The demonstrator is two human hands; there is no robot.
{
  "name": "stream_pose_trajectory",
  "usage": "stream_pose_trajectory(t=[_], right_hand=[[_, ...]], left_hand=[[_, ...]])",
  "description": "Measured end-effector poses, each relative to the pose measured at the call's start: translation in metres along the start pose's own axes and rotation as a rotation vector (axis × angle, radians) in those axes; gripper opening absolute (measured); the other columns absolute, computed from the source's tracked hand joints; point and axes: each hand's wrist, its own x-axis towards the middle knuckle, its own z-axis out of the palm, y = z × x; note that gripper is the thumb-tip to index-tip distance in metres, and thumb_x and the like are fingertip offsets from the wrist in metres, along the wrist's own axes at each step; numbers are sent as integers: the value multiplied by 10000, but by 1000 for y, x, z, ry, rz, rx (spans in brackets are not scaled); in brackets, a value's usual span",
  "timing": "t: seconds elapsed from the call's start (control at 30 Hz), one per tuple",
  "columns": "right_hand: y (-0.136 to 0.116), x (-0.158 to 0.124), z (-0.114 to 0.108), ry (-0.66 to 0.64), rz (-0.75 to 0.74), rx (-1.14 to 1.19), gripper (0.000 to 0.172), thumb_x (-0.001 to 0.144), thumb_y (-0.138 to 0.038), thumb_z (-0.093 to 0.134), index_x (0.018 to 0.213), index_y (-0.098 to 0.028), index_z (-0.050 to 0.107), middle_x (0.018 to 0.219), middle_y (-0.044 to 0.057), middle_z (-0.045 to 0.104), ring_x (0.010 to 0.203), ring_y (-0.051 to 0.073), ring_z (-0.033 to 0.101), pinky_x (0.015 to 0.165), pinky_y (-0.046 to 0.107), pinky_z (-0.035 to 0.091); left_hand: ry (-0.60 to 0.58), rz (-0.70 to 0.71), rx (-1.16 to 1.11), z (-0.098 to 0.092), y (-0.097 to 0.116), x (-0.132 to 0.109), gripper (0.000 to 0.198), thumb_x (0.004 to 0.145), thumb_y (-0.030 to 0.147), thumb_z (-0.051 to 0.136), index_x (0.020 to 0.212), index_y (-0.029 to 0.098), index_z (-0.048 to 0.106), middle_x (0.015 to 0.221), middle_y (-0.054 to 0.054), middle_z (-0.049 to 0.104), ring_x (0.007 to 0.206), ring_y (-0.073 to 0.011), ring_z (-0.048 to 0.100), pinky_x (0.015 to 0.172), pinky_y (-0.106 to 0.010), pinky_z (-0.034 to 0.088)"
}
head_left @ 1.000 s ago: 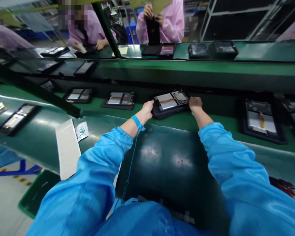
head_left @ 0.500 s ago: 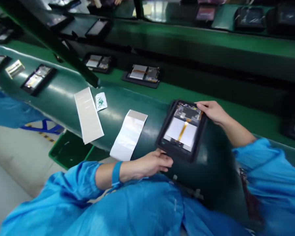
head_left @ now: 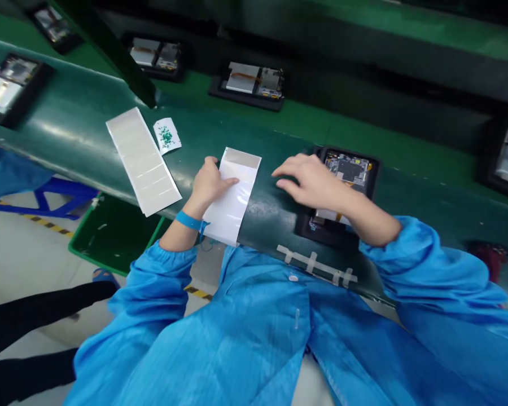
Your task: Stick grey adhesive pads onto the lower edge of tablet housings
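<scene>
An opened tablet (head_left: 347, 172) in a black tray lies on the dark green bench in front of me, its circuit board showing. My right hand (head_left: 311, 181) hovers over its left edge with fingers spread, holding nothing. My left hand (head_left: 208, 183) rests on a white sheet of adhesive strips (head_left: 232, 197) that hangs over the bench's near edge; thumb and fingers press on its left side. A blue strap circles my left wrist.
A second white strip sheet (head_left: 141, 160) and a small card with green dots (head_left: 166, 135) lie to the left. More opened tablets (head_left: 254, 82) sit on the green conveyor behind. A green bin (head_left: 110, 234) stands on the floor below.
Both hands let go of the tablet, which now lies on the bench. My left hand moved left onto the white sheet; my right hand moved left across the tablet.
</scene>
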Motion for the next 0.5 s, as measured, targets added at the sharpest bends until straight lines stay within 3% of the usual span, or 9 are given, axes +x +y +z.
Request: stream_pose_trajectory(t=[0.07, 0.13, 0.23, 0.3, 0.4, 0.43, 0.5], right_hand=[[-27, 1, 10, -83, 3, -9, 288, 1068, -253, 595, 1261, -186, 799, 1292, 124, 790, 1209, 330, 668, 1049, 499, 464], [-42, -1, 16, -64, 48, -13, 306, 1075, -235, 591, 1298, -172, 791, 1309, 129, 766, 1216, 324, 638, 1056, 479, 464], [-51, 0, 26, 27, 158, -60, 340, 1085, -233, 586, 1355, -135, 766, 1368, 151, 720, 1260, 335, 592, 1091, 472, 469], [-53, 4, 37, 34, 232, -138, 371, 1097, -279, 586, 1372, -86, 744, 1382, 189, 701, 1304, 367, 566, 1112, 498, 466], [-58, 6, 60, -57, 299, -213, 464, 1098, -365, 610, 1388, -16, 704, 1378, 243, 693, 1355, 415, 547, 1143, 534, 459], [-59, 6, 67, -84, 313, -213, 488, 1092, -379, 625, 1403, -7, 686, 1391, 249, 689, 1365, 421, 546, 1152, 536, 458], [-58, 3, 78, -86, 327, -187, 538, 1072, -371, 662, 1469, -10, 628, 1471, 252, 657, 1393, 421, 533, 1163, 532, 455]], left_hand=[[-24, 24, -30, -2, 2, 1, 461, 758, 236, 901, 1126, 174, 630, 1096, -127, 688, 1080, -352, 705, 1017, -485, 568], [-25, 94, -59, -5, 1, -5, 255, 818, 204, 816, 956, 193, 602, 1129, -111, 679, 1063, -287, 695, 1012, -423, 564], [-54, 175, -110, -4, 1, -19, 130, 918, 211, 694, 972, 205, 576, 1158, -91, 700, 1019, -238, 701, 981, -381, 569], [-60, 221, -90, 2, 4, -27, 303, 898, 273, 767, 1134, 206, 589, 1215, -106, 712, 1063, -278, 711, 992, -413, 573], [-47, 229, -15, 13, 12, -31, 757, 727, 263, 932, 1378, 170, 556, 1319, -176, 694, 1231, -400, 684, 1082, -511, 544], [-63, 203, -30, 15, 14, -30, 780, 698, 230, 938, 1383, 155, 573, 1277, -183, 710, 1235, -424, 684, 1090, -535, 536], [-135, 152, -125, 16, 18, -28, 598, 712, 203, 898, 1261, 144, 667, 1103, -153, 754, 1143, -415, 718, 1045, -531, 552]])
